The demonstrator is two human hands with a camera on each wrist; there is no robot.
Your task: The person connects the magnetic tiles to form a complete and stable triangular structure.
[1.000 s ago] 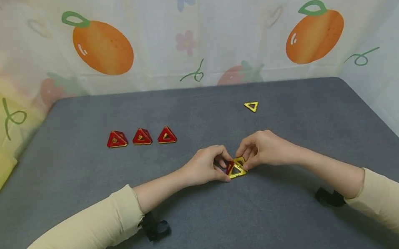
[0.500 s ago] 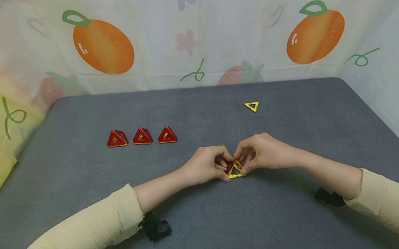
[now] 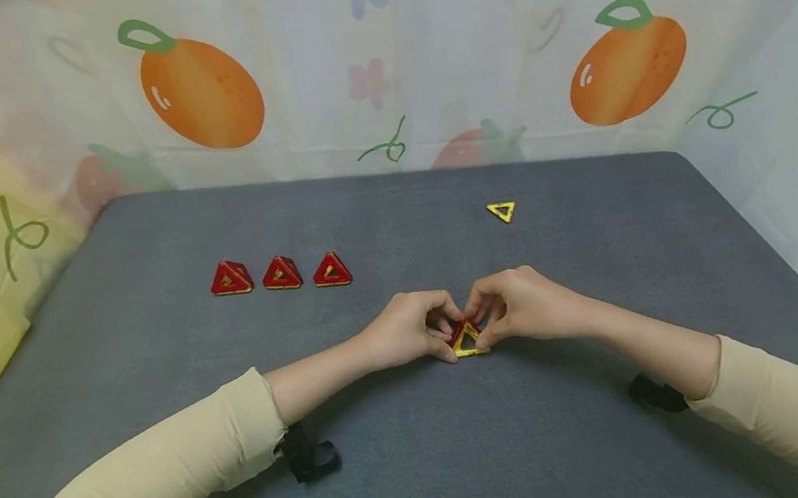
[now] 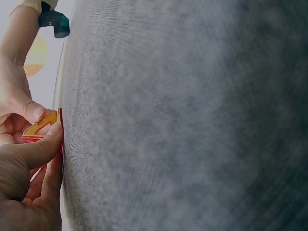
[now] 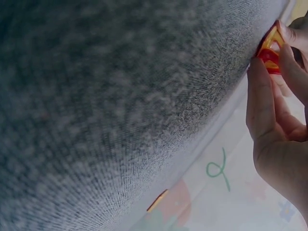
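Note:
Between both hands, near the middle of the table, a small pyramid of red and yellow triangular magnetic tiles point(image 3: 467, 353) sits on the cloth, its yellow front face toward me. My left hand point(image 3: 404, 332) pinches its left side with thumb and fingers. From the right, my right hand point(image 3: 534, 307) pinches the other side, its thumb on the yellow face. Fingers hide most of the side faces. In the left wrist view the yellow tile point(image 4: 39, 127) shows between the two thumbs; in the right wrist view a red face point(image 5: 269, 56) shows near the fingertips.
Three red tile pyramids point(image 3: 281, 274) stand in a row at the back left of the grey table point(image 3: 427, 464). One loose yellow triangle tile point(image 3: 503, 218) lies at the back right. A fruit-print curtain point(image 3: 317, 83) hangs behind the table.
My right hand has moved slightly left and closed its tile in against the others, so the yellow piece that leaned out on the right now joins the pyramid. The left hand stays in place.

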